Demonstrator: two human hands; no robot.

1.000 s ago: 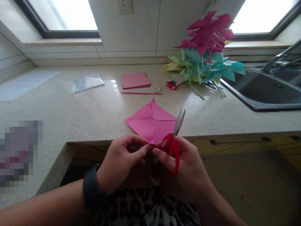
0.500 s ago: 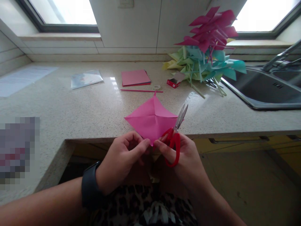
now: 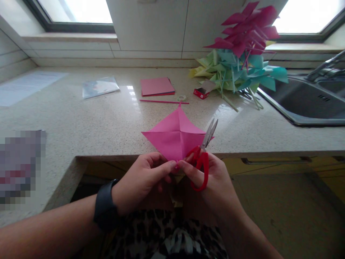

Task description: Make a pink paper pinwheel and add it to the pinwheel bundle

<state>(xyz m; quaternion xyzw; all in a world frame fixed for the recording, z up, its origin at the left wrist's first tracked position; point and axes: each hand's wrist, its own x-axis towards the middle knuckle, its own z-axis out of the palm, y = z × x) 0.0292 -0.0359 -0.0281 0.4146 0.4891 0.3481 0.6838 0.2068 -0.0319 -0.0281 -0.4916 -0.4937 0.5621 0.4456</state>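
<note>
A creased sheet of pink paper [image 3: 172,135], turned cornerwise with its far tip bent up, reaches over the counter's front edge. My left hand [image 3: 151,176], with a dark watch on the wrist, pinches the near corner between thumb and fingers. At the same corner my right hand [image 3: 208,176] presses its thumb and finger close beside the left thumb. Red-handled scissors [image 3: 206,140] hang in the right hand, handles around its fingers, with the slightly parted blades pointing up and away over the paper's right corner.
Beyond the paper lie a pink stick [image 3: 161,102], a tape roll [image 3: 181,98], stacked coloured paper [image 3: 157,86] and a small red box [image 3: 201,92]. Paper pinwheels [image 3: 242,54] pile up near the sink [image 3: 318,104]. A clear packet [image 3: 100,87] and printed sheet [image 3: 32,84] lie left.
The near corner, flat between the thumbs before, now looks twisted or bunched there. My left hand has shifted slightly right; the scissors stay in the right hand. The view has tilted slightly.
</note>
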